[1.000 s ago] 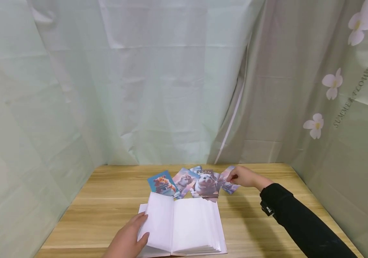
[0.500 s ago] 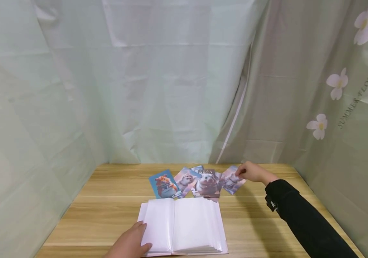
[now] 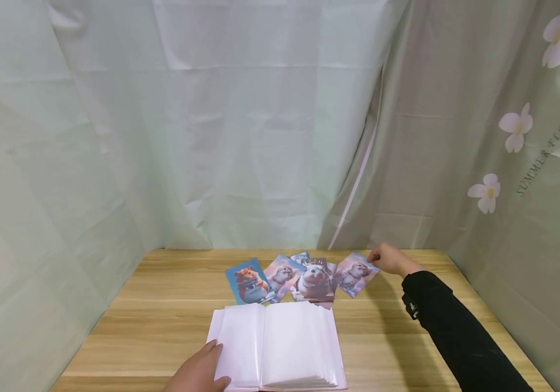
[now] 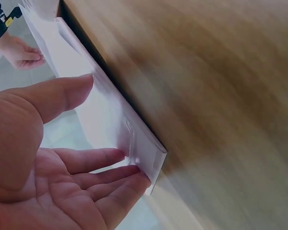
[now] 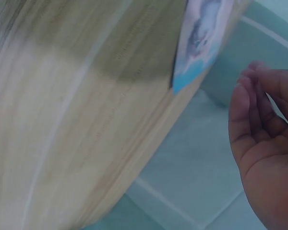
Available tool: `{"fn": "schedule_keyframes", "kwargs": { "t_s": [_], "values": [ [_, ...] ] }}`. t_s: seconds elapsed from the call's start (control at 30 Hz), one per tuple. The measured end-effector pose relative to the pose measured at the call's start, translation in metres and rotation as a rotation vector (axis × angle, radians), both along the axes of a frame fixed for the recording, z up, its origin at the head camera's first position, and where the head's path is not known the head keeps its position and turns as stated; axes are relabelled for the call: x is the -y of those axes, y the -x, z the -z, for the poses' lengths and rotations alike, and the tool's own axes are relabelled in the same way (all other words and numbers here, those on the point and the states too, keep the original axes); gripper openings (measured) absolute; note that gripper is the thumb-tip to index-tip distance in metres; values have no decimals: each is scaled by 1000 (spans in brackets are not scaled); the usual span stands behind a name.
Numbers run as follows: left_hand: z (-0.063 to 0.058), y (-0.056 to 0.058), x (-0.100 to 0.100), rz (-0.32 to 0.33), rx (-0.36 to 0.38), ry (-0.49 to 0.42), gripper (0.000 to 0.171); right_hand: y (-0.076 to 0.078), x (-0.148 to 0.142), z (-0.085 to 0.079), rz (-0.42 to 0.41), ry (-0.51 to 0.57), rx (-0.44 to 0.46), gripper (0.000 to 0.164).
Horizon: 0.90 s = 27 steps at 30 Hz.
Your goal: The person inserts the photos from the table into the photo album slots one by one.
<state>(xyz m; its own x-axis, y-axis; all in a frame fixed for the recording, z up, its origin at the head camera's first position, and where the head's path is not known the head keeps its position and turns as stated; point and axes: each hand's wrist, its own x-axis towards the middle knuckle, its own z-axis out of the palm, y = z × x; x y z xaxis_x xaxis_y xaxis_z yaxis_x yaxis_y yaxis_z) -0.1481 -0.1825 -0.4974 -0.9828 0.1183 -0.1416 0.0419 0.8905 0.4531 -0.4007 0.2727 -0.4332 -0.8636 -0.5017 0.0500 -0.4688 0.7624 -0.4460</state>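
An open album (image 3: 292, 345) with blank white pages lies at the table's front. At its left edge rests my left hand (image 3: 196, 369), thumb and fingers fairly straight; the left wrist view shows the fingertips (image 4: 143, 178) against the album's corner and the thumb near its edge. My right hand (image 3: 391, 259) is at the back right, fingertips by the upper right corner of a picture card (image 3: 355, 275) of a fluffy animal. In the right wrist view its fingers (image 5: 240, 103) are loosely curled, apart from a card (image 5: 199, 45), with nothing seen between them.
Left of that card lie a hamster card (image 3: 249, 283), a pink and blue animal card (image 3: 280, 275) and a crowned white animal card (image 3: 313, 280) on top of others. Curtains (image 3: 260, 136) enclose the wooden table (image 3: 152, 326).
The right hand has moved right, and the card by it shifted right and now lies flat. The album's left page, which was raised, has come down under the left hand.
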Motion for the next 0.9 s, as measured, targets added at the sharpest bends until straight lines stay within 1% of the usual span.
{"fn": "schedule_keyframes", "kwargs": {
  "t_s": [0.13, 0.23, 0.33, 0.4, 0.53, 0.7, 0.8, 0.9],
  "values": [
    [0, 0, -1, 1, 0, 10, 70, 2, -1, 6, 36, -4, -17, 16],
    [0, 0, -1, 6, 0, 16, 69, 4, -1, 12, 80, -9, -20, 17],
    [0, 1, -1, 12, 8, 20, 70, 3, 0, 17, 126, -38, -13, 20],
    [0, 1, -1, 18, 12, 22, 70, 1, 1, 20, 164, -61, 8, 27],
    [0, 2, -1, 23, 17, 27, 69, -2, 4, 26, 207, -76, 58, 50],
    [-1, 3, -2, 17, 30, 28, 69, -1, 8, 35, 223, -60, 105, 75],
    [-2, 4, -2, 8, 39, 26, 70, 1, 9, 41, 225, -71, 131, 82],
    [-3, 5, -2, 6, 44, 27, 70, 2, 11, 45, 206, -96, 126, 81]
  ]
}}
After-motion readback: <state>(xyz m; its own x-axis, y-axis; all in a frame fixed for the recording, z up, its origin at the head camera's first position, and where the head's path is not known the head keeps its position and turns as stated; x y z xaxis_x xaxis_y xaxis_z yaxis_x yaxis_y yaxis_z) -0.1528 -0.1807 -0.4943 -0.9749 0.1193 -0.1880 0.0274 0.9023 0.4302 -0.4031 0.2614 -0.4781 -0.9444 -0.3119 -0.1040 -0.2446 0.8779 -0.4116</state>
